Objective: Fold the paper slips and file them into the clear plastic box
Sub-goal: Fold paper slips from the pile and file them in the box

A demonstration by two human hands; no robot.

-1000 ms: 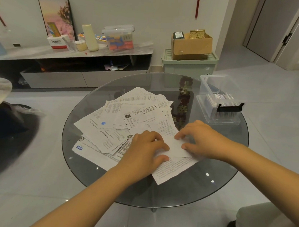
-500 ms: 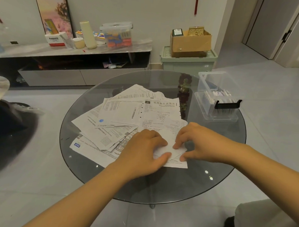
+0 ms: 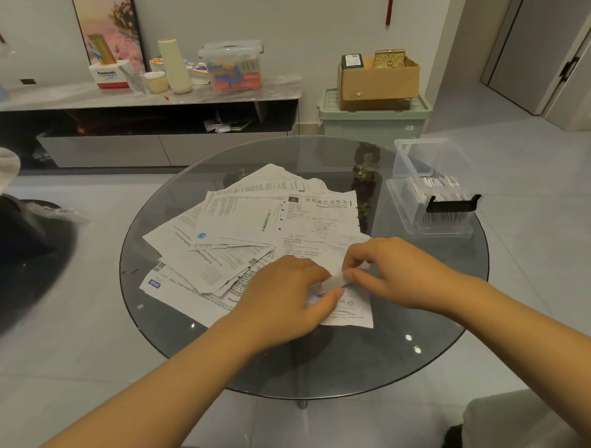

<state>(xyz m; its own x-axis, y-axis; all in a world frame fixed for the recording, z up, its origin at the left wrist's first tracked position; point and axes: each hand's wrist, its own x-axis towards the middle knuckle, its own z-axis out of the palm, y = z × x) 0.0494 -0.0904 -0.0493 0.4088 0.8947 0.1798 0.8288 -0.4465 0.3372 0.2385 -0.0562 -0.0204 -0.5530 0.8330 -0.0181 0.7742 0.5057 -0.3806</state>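
both of our hands were pinching the same paper slip (image 3: 346, 302): the left hand (image 3: 284, 294) curled its thumb and fingers on the slip's left part, and the right hand (image 3: 392, 273) nipped the raised fold edge between thumb and forefinger. the slip lay at about five o'clock on the round glass table (image 3: 417, 351), its lower half flat on the glass, its upper edge lifted and blurred. just beside it, from nine to twelve o'clock, sprawled the loose pile of unfolded slips (image 3: 246, 228), overlapping one another. the clear plastic box (image 3: 431, 192) stood well apart at two o'clock, lid open, folded slips already standing inside.

we judged the fold only half made. the crease could run crooked if the two pinches pulled unevenly, and the thin paper might tear at the nip. the glass looked slick, so the slip could skate away under a press, or drag neighbouring sheets off the pile.
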